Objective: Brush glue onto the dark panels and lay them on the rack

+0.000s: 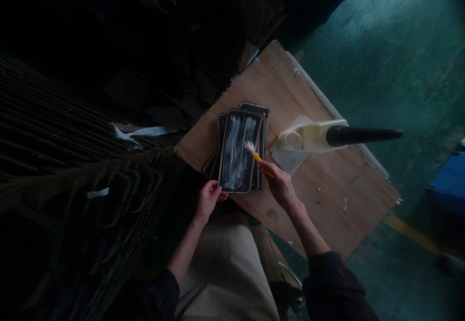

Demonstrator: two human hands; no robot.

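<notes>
My right hand (278, 183) is closed around the yellow handle of a paintbrush (256, 156). The pale bristles rest on or just over a dark rectangular panel (242, 166) with rounded corners and a light edge. Streaks of whitish coating run along the panel's length in two bands. At its near left corner, my left hand (209, 197) pinches the panel's edge between thumb and fingers. More such panels (254, 105) lie stacked unevenly underneath, partly hidden by the top one.
The stack sits on a wooden board (316, 205). A cream bottle (312, 136) with a long black nozzle or handle stands to the right on a white sheet (294, 161). Dark racks of wire-like frames (119, 190) fill the left. The floor (392, 69) is green.
</notes>
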